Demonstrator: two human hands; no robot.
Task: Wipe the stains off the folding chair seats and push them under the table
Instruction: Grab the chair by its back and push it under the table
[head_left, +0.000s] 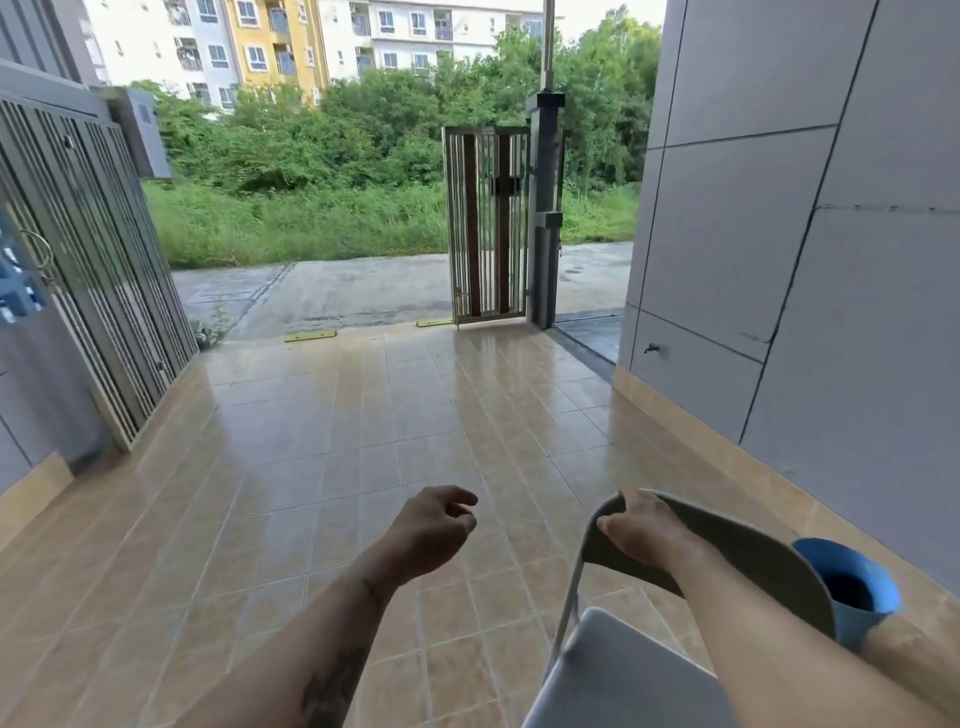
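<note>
Right hand (641, 530) grips backrest top of folding chair (623, 670), bottom right. Left hand (434, 530) loosely curled, holds nothing. One-handed grip: chair may swing, hit blue bucket (852, 587). Table not visible.

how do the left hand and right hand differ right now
The left hand hangs free over the tiled floor, fingers loosely curled, holding nothing; the right hand grips the top edge of the folding chair backrest. The left forearm bears a tattoo; the right shows none. Both are bare.
</note>
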